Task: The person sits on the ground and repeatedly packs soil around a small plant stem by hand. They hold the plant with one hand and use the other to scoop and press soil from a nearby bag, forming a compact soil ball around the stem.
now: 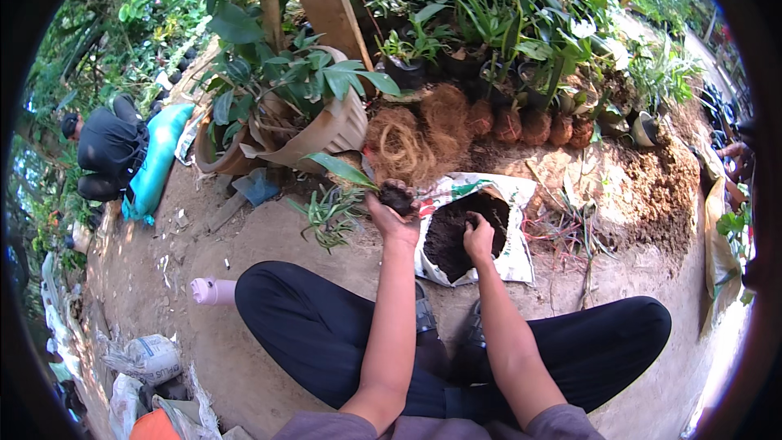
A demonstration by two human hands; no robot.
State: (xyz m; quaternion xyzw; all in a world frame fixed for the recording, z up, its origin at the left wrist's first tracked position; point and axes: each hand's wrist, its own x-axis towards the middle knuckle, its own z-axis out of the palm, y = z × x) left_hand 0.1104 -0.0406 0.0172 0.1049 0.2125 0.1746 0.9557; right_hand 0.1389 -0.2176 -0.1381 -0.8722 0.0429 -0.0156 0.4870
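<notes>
My left hand [394, 220] is palm up, cupped around a dark clump of soil [397, 198]. A seedling with a long green leaf [342, 169] rises from the clump and leans left. My right hand [479, 237] reaches into an open white woven sack [519, 195] of dark potting soil [449, 238]. Its fingers are curled and soil-stained; whether they hold soil is hidden. Just beyond the sack lies a heap of brown coconut fibre [400, 143]. A row of fibre-wrapped root balls [536, 128] stands to its right.
Large planters [330, 128] with leafy plants stand at the back left. Cut plant stems [568, 226] lie right of the sack, near loose soil [666, 189]. A pink tumbler [212, 291] lies by my left knee. Another person [113, 140] crouches beside a turquoise sack [162, 153].
</notes>
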